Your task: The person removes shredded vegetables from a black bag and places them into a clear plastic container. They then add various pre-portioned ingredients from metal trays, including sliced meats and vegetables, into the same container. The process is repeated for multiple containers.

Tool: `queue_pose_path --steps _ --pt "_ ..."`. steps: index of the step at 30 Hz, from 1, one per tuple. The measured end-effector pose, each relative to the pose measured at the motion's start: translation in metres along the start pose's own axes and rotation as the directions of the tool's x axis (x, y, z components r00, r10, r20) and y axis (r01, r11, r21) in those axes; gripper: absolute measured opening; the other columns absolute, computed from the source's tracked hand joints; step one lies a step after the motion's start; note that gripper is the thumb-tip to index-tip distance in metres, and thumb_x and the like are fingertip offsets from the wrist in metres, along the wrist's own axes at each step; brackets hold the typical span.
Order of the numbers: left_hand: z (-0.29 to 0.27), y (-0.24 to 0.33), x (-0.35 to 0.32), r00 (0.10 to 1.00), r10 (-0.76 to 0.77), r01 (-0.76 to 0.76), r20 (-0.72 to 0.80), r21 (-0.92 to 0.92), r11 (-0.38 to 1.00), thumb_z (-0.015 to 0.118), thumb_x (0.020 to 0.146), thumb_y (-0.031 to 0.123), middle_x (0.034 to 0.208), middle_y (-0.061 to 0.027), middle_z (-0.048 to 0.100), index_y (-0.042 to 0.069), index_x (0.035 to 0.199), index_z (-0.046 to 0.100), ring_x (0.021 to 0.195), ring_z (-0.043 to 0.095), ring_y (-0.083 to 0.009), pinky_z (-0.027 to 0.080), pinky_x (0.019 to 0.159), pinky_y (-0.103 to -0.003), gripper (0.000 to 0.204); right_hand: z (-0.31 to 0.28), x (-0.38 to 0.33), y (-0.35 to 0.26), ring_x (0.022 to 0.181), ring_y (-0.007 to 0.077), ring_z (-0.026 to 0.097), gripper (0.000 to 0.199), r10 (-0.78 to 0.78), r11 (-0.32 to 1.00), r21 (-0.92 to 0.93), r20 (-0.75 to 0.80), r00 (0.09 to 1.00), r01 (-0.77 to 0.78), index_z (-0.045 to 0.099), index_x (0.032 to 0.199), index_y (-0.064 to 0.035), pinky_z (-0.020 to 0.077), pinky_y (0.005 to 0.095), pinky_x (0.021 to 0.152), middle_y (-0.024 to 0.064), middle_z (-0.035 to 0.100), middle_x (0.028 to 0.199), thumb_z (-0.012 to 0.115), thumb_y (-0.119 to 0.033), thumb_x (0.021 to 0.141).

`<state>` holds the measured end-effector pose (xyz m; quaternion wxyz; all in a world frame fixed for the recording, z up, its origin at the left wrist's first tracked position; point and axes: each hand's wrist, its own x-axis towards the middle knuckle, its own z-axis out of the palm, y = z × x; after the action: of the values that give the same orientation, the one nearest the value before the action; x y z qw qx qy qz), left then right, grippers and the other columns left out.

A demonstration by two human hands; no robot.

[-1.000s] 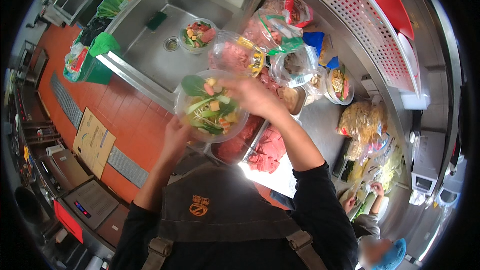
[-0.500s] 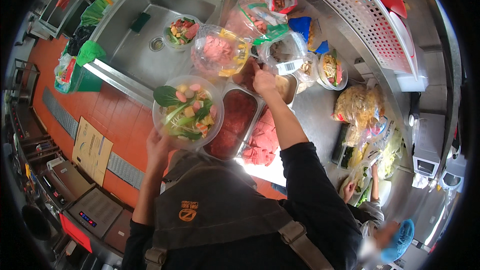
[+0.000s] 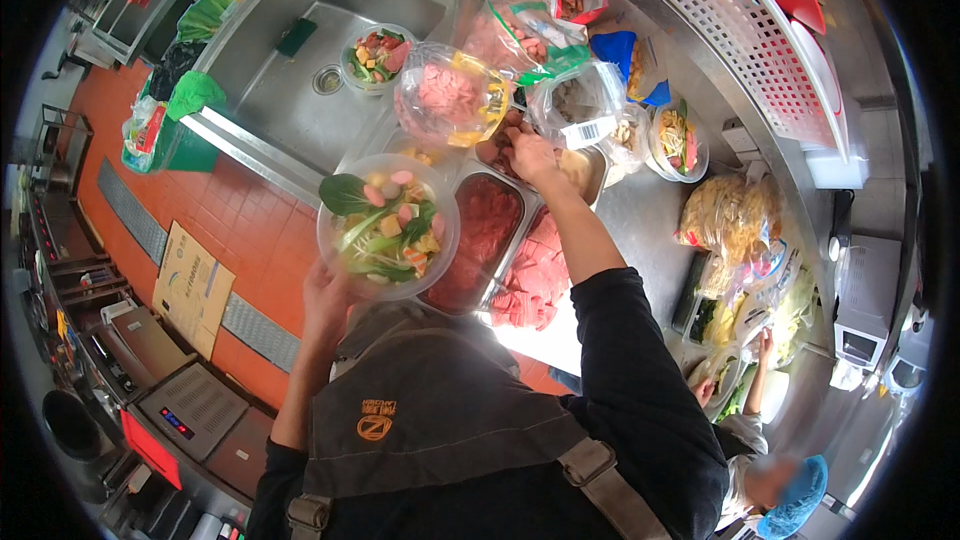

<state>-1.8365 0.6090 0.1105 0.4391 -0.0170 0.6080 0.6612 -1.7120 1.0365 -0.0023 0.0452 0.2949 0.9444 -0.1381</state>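
My left hand (image 3: 327,292) grips the lower left side of a round clear plastic bowl (image 3: 451,208), its fingers partly hidden. Leafy greens (image 3: 345,196), bean sprouts, tofu-like cubes, balls and pink sausage pieces fill it. My right hand (image 3: 533,156) reaches into a metal pan of brownish round pieces (image 3: 492,152), fingers curled together; what they hold is hidden. Nearer me are a pan of dark red meat (image 3: 480,237) and a heap of pink meat slices (image 3: 532,270). A clear bag of pink pieces (image 3: 447,90) lies just beyond the pans.
Another filled bowl (image 3: 378,58) stands by the steel sink (image 3: 250,70), and a third bowl (image 3: 676,148) on the right. Several food bags (image 3: 575,100) crowd the back. A white perforated basket (image 3: 740,35) hangs over the counter. At right, a co-worker in a blue cap (image 3: 795,500) handles greens.
My right hand's fingers have curled in at the pan, where the index finger was stretched out before. My left hand still holds the bowl. The co-worker's hand and head have shifted.
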Motion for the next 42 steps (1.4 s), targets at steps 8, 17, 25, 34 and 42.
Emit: queue_pose_path --steps 8,17,25,34,42 --pt "0.007 0.003 0.002 0.999 -0.009 0.007 0.045 0.046 0.999 0.058 0.101 0.010 0.118 -0.0156 0.070 -0.004 0.139 0.052 0.091 0.074 -0.0226 0.062 0.071 -0.033 0.040 0.009 0.031 -0.010 0.119 0.0367 0.064 0.041 0.315 0.949 -0.016 0.135 0.939 -0.316 0.067 0.119 -0.0054 0.0521 0.0497 0.099 0.0226 0.069 0.123 0.064 -0.036 0.092" --pt "0.010 0.000 0.003 1.000 0.019 -0.019 0.003 0.009 1.000 0.058 0.101 0.009 0.117 -0.0153 0.070 -0.003 0.136 0.055 0.090 0.074 -0.0217 0.062 0.072 -0.033 0.037 -0.014 0.009 0.032 0.060 0.0158 0.065 0.027 0.244 0.577 0.709 0.323 0.914 -0.405 0.073 0.106 -0.0021 0.0483 0.0286 0.053 0.0108 0.075 0.086 0.070 -0.024 0.091" --pt "0.019 -0.005 0.021 0.996 0.009 -0.015 0.090 0.071 0.997 0.052 0.094 0.000 0.114 -0.0168 0.070 -0.003 0.142 0.051 0.086 0.075 -0.0248 0.064 0.070 -0.037 0.048 -0.057 -0.047 0.017 0.051 0.0064 0.048 0.021 0.054 -0.231 0.896 0.401 0.915 -0.379 0.067 0.115 0.0042 0.0349 0.0187 0.041 0.0065 0.070 0.087 0.060 -0.012 0.103" --pt "0.033 -0.020 0.040 0.992 -0.024 0.014 0.122 0.080 0.997 0.049 0.091 -0.004 0.112 -0.0184 0.070 -0.004 0.143 0.050 0.086 0.075 -0.0280 0.065 0.070 -0.038 0.052 -0.118 -0.109 -0.074 0.065 0.0060 0.057 0.026 -0.200 0.311 0.885 0.418 0.886 -0.347 0.069 0.121 -0.0007 0.0405 0.0200 0.049 0.0041 0.071 0.087 0.068 -0.013 0.097" --pt "0.040 -0.008 0.030 0.993 -0.028 0.019 0.118 0.076 0.997 0.052 0.094 0.001 0.112 -0.0187 0.071 -0.004 0.139 0.052 0.089 0.075 -0.0288 0.066 0.072 -0.039 0.046 -0.050 -0.077 0.051 0.070 0.0235 0.070 0.016 0.418 0.716 0.582 0.084 0.904 -0.385 0.078 0.093 -0.0037 0.0555 0.0371 0.061 0.0131 0.072 0.077 0.068 -0.016 0.089"
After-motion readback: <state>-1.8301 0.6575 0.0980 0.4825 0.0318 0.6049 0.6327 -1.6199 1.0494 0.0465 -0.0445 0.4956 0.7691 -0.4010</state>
